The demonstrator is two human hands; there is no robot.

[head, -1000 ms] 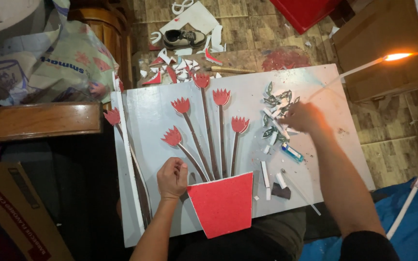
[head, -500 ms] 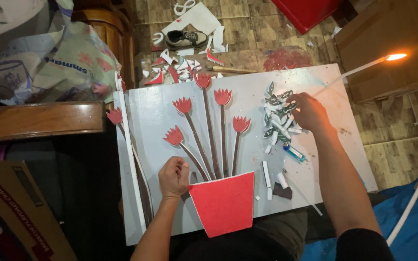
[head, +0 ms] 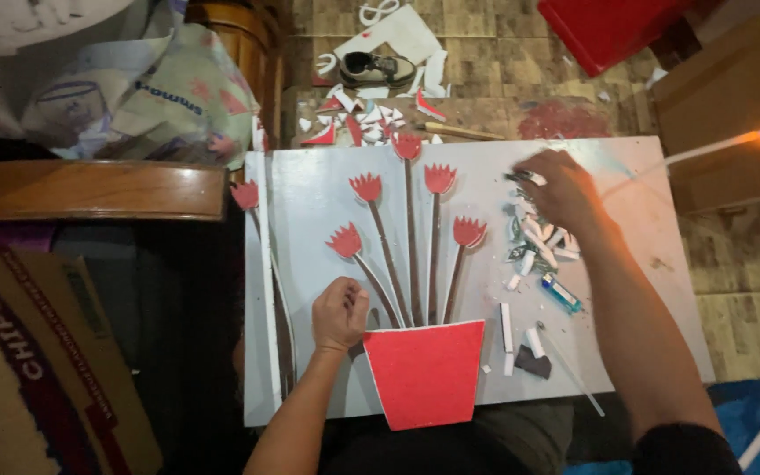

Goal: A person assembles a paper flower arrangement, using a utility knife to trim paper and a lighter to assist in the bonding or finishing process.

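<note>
White board [head: 327, 220]: laid flat across the lap, seen from above. Five red paper flowers [head: 366, 186] on dark brown stems [head: 411, 255] are mounted on it, the stems running down into a red paper pot [head: 424, 374] at the near edge. A sixth red flower [head: 245, 194] is seen at the board's left edge.

Left hand [head: 339, 313]: curled into a loose fist, rested on the board just left of the pot's upper corner, beside the lowest stem. Whether anything is pinched in it cannot be told.

Right hand [head: 563, 189]: placed palm down over a heap of white and green paper scraps [head: 534, 246] on the board's right part; a small dark-and-white piece [head: 521, 178] is touched at the fingertips, the grip not being clear.

Nearby on the board: a blue lighter [head: 561, 293], white strips [head: 506, 327], a dark brown offcut [head: 533, 362].

Beyond the board: red and white cuttings [head: 354, 123] and a shoe [head: 378, 68] on the floor.
</note>
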